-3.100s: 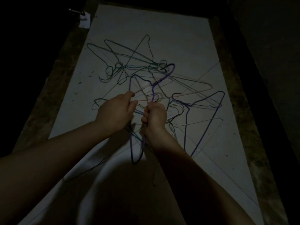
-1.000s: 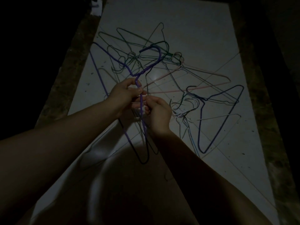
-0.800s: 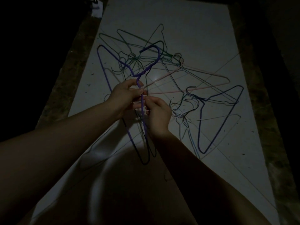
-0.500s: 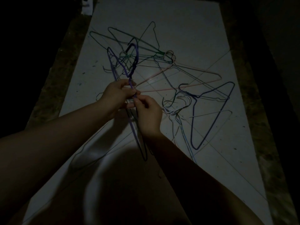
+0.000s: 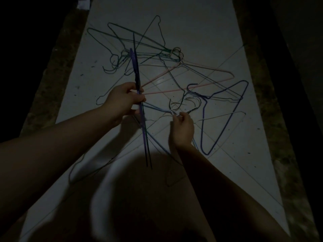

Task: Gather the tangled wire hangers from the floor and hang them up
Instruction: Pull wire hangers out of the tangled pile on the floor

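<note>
My left hand (image 5: 125,100) grips the purple hanger (image 5: 135,67) edge-on, pointing away; my right hand (image 5: 182,131) fingers (image 5: 181,117) pinch one of the tangled hooks (image 5: 185,102) just ahead.

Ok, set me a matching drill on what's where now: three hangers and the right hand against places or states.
1 purple hanger
2 pink hanger
3 dark blue hanger
4 right hand

A pinches a pale wire
B on the floor, right of the right hand
C held in the left hand
D on the floor, hook at the green tangle

Pairs: 1-C, 2-D, 3-B, 4-A
</note>
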The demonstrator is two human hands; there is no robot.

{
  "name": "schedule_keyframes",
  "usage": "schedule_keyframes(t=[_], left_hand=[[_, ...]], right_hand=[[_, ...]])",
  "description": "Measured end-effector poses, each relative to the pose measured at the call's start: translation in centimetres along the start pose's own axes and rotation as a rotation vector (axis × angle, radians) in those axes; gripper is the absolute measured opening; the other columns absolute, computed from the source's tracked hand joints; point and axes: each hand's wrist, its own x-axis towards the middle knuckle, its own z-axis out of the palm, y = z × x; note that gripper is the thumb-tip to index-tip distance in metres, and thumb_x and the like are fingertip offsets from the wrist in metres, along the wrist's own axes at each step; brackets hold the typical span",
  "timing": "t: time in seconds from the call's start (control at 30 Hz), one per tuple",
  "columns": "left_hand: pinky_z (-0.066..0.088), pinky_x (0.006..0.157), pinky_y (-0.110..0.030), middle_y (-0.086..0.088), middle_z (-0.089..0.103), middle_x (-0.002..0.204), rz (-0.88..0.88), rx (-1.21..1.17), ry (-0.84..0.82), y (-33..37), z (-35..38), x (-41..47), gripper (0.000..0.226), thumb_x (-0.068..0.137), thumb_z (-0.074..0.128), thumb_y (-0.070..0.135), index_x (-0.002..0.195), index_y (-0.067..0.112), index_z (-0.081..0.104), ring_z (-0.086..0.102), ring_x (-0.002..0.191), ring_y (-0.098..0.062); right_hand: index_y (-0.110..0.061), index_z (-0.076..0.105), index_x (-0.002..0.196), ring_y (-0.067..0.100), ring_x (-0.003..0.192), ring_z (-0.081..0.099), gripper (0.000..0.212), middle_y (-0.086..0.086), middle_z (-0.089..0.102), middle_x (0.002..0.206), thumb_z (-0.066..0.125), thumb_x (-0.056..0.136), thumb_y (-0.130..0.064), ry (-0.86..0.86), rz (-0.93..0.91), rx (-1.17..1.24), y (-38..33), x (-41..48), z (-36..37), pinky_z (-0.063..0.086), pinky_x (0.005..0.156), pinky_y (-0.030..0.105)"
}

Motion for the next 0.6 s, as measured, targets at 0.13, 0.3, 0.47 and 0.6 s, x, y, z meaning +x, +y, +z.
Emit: schedule_keyframes(t=[0.13,0.3,0.47,0.6], left_hand=[[0.056,0.066,-0.03,-0.003,0.061,0.085,-0.014,0.017,-0.005,-0.4,0.1,-0.1,0.011,0.09,0.054,0.005,0.091,0.015,0.058,0.06,0.079,-0.013],[0.055,0.066,-0.028,-0.003,0.063,0.082,-0.019,0.005,0.003,-0.4,0.0,-0.2,0.01,0.092,0.053,0.006,0.098,0.013,0.056,0.064,0.074,-0.012],[0.055,0.061,-0.026,-0.002,0.063,0.079,-0.019,0.008,0.008,-0.3,-0.7,0.0,0.01,0.091,0.053,0.006,0.093,0.015,0.056,0.065,0.067,-0.009],[0.054,0.053,-0.02,-0.003,0.062,0.08,-0.013,0.006,0.01,-0.2,-1.4,0.0,0.009,0.091,0.053,0.005,0.096,0.012,0.056,0.063,0.067,-0.01]], right_hand=[[-0.012,0.049,0.133,0.022,0.119,0.051,0.041,0.006,0.055,0.129,0.048,0.097,-0.033,-0.049,0.035,-0.083,1.9,0.4,0.0,0.04,0.104,0.039],[-0.014,0.05,0.129,0.025,0.116,0.055,0.035,0.007,0.059,0.127,0.049,0.097,-0.03,-0.109,0.084,-0.146,1.3,1.4,0.1,0.04,0.104,0.04],[-0.012,0.057,0.112,0.024,0.097,0.062,0.022,0.007,0.067,0.105,0.056,0.091,-0.021,-0.033,0.179,-0.119,0.6,2.1,0.1,0.05,0.085,0.035],[-0.015,0.066,0.087,0.024,0.084,0.063,0.008,0.005,0.066,0.084,0.059,0.087,-0.02,-0.066,0.191,0.022,0.0,1.8,0.3,0.049,0.075,0.031]])
